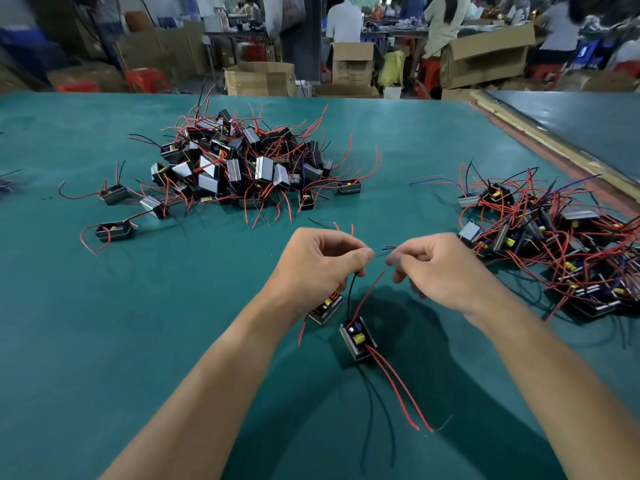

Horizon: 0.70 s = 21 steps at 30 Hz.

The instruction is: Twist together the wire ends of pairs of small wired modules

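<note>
In the head view, a green counter (104, 341) is seen, and the near module (357, 337), an open black case with a yellow capacitor, is taken as the landmark. Whether it rests on the counter or hangs just above it cannot be told.

Just above and left of the near module, the left hand (318, 261) is held with its fingers (360, 255) curled; a black wire (350, 292) rising from the near module is pinched between thumb and forefinger. Above and right of the near module, the right hand (436, 268) is held with fingers curled, and short wire ends (389, 248), red and blue, are pinched at thumb and forefinger and point toward the left hand. The two hands are near each other but apart. A red wire (372, 289) is led up from the near module toward the right hand.

Just left of the near module, a second module (325, 308) is partly hidden under the left wrist. Two long red leads (398, 389) trail from the near module toward the viewer.

Far beyond the near module and to the left, a large heap of modules (242, 161) is piled; to the right, a second heap (554, 244) is spread. Well to the left, a few loose modules (114, 231) lie singly. Past the counter's far edge, cardboard boxes (259, 77) and seated people (344, 22) are seen, blurred.
</note>
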Available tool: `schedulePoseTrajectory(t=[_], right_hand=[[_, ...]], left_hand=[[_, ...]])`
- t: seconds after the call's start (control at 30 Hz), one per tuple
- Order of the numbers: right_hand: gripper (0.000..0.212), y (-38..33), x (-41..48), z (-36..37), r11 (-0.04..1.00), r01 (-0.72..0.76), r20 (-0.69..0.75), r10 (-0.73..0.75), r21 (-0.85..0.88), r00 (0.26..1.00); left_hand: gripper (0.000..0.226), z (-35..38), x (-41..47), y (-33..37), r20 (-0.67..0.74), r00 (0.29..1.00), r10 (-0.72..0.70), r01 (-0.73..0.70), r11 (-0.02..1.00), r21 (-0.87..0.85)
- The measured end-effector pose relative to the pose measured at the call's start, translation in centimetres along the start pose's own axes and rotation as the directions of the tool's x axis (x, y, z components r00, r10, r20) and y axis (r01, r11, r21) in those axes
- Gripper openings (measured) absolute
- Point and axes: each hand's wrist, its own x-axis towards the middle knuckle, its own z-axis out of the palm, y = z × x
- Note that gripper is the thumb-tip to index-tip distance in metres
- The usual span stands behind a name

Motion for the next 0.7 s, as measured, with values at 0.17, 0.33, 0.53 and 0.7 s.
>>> schedulePoseTrajectory(t=[0.17, 0.33, 0.53, 0.7], right_hand=[[0.024, -0.7, -0.5, 0.3, 0.98, -0.063, 0.13, 0.039, 0.187, 0.991], [0.029, -1.6, -0.9, -0.6, 0.911, -0.065, 0.177, -0.01, 0.408, 0.984], [0.026, -1.7, -1.2, -0.7, 0.904, -0.055, 0.233, -0.05, 0.424, 0.971], [0.019, -1.5, -1.2, -0.4, 0.918, -0.015, 0.226, -0.081, 0.396, 0.971]], left_hand=[[0.013, -0.2, 0.0, 0.2, -0.02, 0.999, -0.039, 0.039, 0.998, -0.046], [0.016, -0.6, 0.2, 0.1, -0.071, 0.99, -0.122, 0.114, 0.987, -0.11], [0.009, -0.7, 0.5, 0.2, -0.107, 0.976, -0.192, 0.163, 0.958, -0.235], [0.01, -0.7, 0.3, 0.3, -0.076, 0.982, -0.175, 0.153, 0.962, -0.227]])
